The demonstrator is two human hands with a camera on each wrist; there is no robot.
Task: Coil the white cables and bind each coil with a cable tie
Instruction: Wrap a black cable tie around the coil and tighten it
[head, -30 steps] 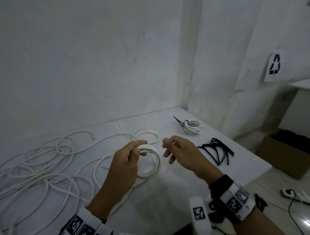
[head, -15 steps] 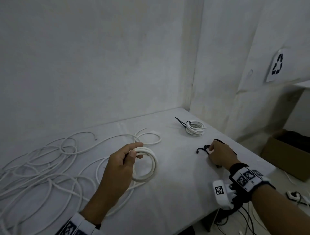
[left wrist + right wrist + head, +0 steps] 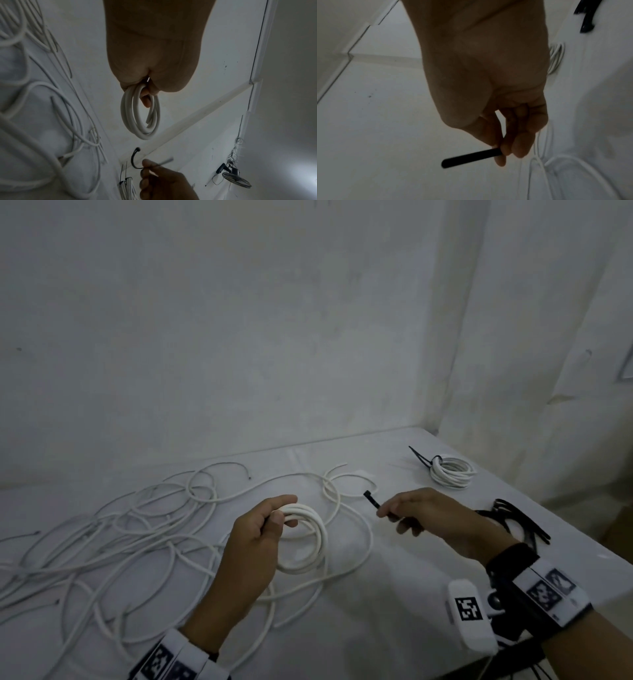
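My left hand (image 3: 263, 529) grips a small coil of white cable (image 3: 308, 537) by its upper left side and holds it above the table; the coil (image 3: 140, 115) hangs as a ring below the fist in the left wrist view. My right hand (image 3: 411, 510) pinches a black cable tie (image 3: 371, 498) between thumb and fingers, its free end pointing left toward the coil. The tie (image 3: 471, 157) sticks out left of the fingertips in the right wrist view. A gap separates the tie from the coil.
Loose white cables (image 3: 113, 529) sprawl over the left half of the white table (image 3: 394, 594). A bound coil with a black tie (image 3: 450, 472) lies at the back right. Spare black ties (image 3: 513, 520) lie near the right edge, behind my right wrist.
My right hand went to the pile of black ties, picked one up and came back toward the coil. The left hand kept holding the coil in about the same place.
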